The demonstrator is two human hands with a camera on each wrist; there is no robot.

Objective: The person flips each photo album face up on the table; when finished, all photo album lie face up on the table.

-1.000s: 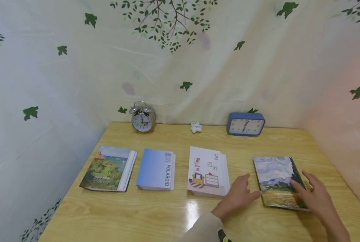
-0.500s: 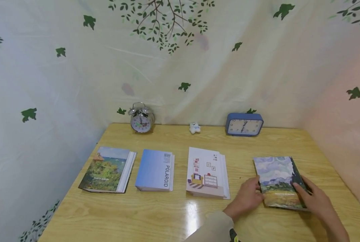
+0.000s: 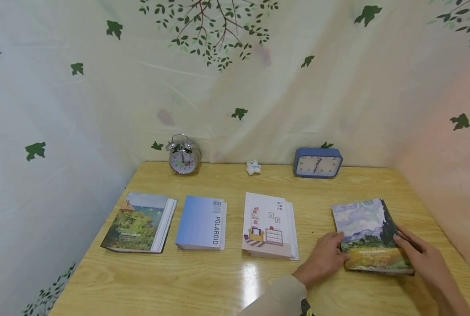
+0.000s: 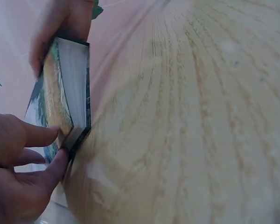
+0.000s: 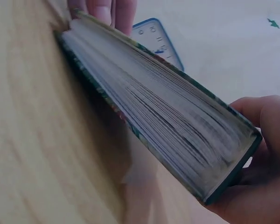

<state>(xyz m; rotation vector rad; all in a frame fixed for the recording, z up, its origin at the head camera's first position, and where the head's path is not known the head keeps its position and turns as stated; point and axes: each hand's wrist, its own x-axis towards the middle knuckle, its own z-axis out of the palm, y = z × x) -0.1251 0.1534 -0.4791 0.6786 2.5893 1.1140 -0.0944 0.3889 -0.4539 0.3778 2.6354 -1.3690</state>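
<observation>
A photo album with a painted cover of a cloudy sky over a yellow field is at the right of the table, between both hands. My left hand pinches its left edge; in the left wrist view that hand has fingertips on the cover and at the page edge. My right hand grips the dark spine side. In the right wrist view, the album slants up from the tabletop, its right end raised in the right hand. White pages show between its covers.
To the left lie a white album, a blue POLAROID album and a landscape-cover album. A twin-bell alarm clock, a small white bear figure and a blue clock line the back edge, before a leaf-patterned curtain.
My left hand has moved right to the album's edge and now pinches it. The right hand has closed on the spine side, and that side of the album has risen and tilted.
</observation>
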